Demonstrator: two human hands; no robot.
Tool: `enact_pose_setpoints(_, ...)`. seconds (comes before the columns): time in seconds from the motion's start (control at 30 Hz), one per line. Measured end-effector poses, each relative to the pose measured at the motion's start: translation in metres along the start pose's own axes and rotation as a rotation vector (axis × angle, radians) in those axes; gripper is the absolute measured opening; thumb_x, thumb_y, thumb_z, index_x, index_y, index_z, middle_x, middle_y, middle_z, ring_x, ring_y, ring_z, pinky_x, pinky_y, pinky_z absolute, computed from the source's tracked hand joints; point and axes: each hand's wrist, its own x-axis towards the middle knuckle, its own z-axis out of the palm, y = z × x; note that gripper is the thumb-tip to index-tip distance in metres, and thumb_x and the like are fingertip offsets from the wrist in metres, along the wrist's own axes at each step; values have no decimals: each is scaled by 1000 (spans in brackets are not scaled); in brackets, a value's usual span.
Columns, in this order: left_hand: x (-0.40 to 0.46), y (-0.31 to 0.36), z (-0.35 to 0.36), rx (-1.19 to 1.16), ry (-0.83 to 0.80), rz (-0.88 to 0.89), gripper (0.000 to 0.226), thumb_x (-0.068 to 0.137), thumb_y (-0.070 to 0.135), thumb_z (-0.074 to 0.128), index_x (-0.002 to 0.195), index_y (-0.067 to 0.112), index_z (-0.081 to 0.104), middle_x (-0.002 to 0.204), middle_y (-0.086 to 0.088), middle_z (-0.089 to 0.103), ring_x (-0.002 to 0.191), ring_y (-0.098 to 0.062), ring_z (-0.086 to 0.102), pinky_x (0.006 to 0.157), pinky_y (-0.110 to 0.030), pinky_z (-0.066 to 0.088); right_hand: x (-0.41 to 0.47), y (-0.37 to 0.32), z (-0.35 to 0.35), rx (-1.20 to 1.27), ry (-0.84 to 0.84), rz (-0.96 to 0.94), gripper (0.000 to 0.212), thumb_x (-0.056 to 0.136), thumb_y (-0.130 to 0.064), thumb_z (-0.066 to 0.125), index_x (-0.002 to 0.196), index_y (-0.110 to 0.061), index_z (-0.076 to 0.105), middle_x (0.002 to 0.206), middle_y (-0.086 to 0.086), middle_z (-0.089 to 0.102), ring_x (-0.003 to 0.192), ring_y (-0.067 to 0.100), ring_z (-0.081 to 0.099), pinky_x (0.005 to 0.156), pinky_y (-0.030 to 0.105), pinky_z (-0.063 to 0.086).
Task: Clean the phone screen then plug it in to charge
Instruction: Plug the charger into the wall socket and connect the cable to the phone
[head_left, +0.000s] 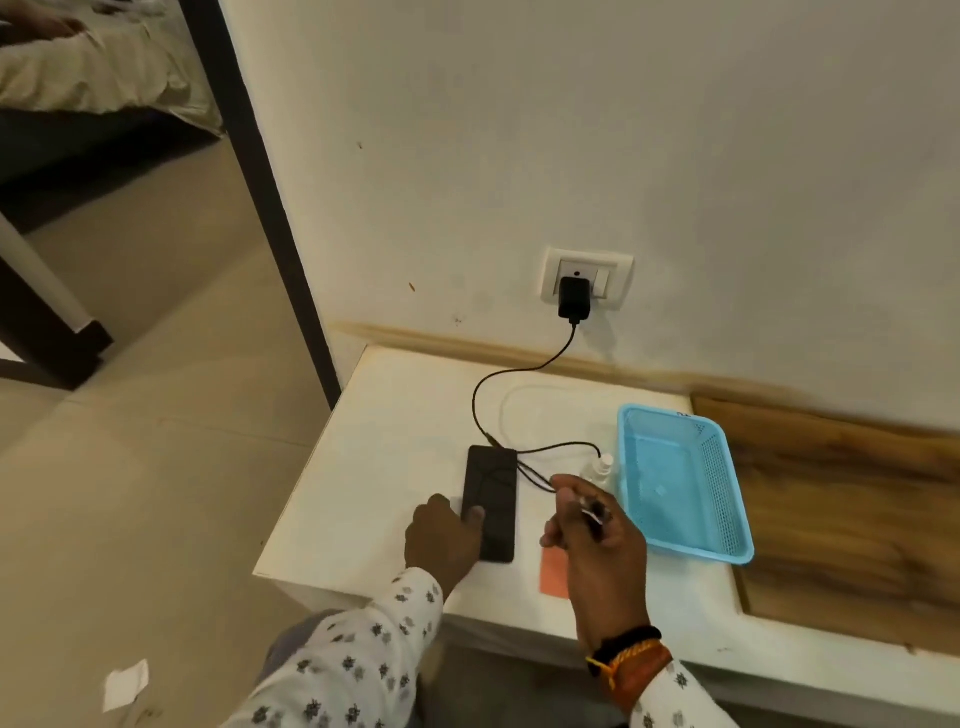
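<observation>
A black phone (492, 493) lies face up on the white bedside table (395, 467). My left hand (444, 540) rests on its lower left side, thumb pressed on the screen. My right hand (592, 525) is closed around the free end of the black charging cable (524, 370), just right of the phone. The cable runs up to a black charger (574, 298) plugged into the wall socket (587, 278). An orange cloth (553, 571) lies flat under my right wrist. A small spray bottle (605, 466) stands behind my right hand.
A light blue plastic basket (727, 488) sits on the table's right side, against a wooden panel (857, 509). A dark door frame (270, 208) stands to the left, with open floor (156, 467) beyond. A scrap of paper (126, 683) lies on the floor.
</observation>
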Motion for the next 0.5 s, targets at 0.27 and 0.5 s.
enact_pose_setpoints(0.27,-2,13,32,432,170,128,80,75,78,55,123,14,47,120,-6,52,111,-27,52,85,-42,49,3,15,-12,-229,184,-222,16,86,-32,67,100,-39,71,97,0,65,82,29,67,80,45,57)
enact_pose_setpoints(0.5,14,28,36,431,140,91,76,72,55,71,125,11,41,123,-8,49,112,-29,50,84,-42,46,10,11,-18,-162,195,-261,18,88,-22,70,102,-31,74,90,-3,72,75,28,69,68,30,59)
